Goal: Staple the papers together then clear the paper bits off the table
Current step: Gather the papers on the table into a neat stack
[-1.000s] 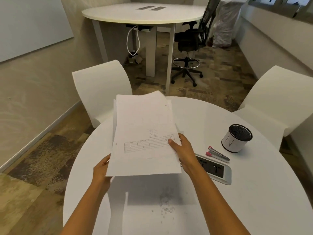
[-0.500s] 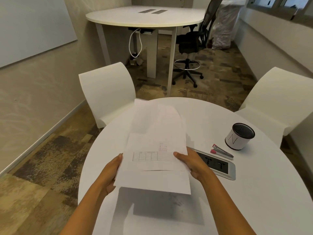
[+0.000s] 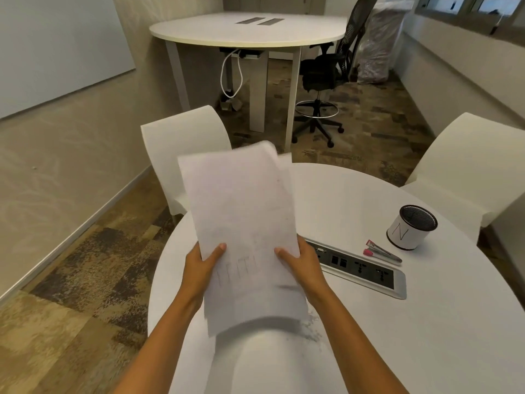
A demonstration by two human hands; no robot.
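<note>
White paper dominates the near view: the papers (image 3: 244, 237) stand almost upright above the near edge of the table (image 3: 426, 336), long axis running up and away from the person, the top corners blurred and a little splayed, so the sheets do not look squared yet. The left hand (image 3: 199, 268) is clamped on the stack's left edge, thumb across the front; the right hand (image 3: 305, 265) is clamped on the right edge the same way, fingers hidden behind the sheets. Just below and to the right of the stack's bottom corner, a scatter of paper bits (image 3: 312, 325) lies on the tabletop, partly hidden by the sheets. Further out to the right, past the power socket panel (image 3: 366, 270) set into the table, sits the stapler (image 3: 382, 251), red-ended, lying flat with its long axis running left to right, just beside the panel's far edge. Here's the relation that matters: the stapler lies to the right of both hands and a little further away, and the right hand is clearly the nearer one, so by my reckoning that hand goes for it while the left keeps the stack. Beyond it stands the pen cup (image 3: 412, 227), near the stapler but apart.
</note>
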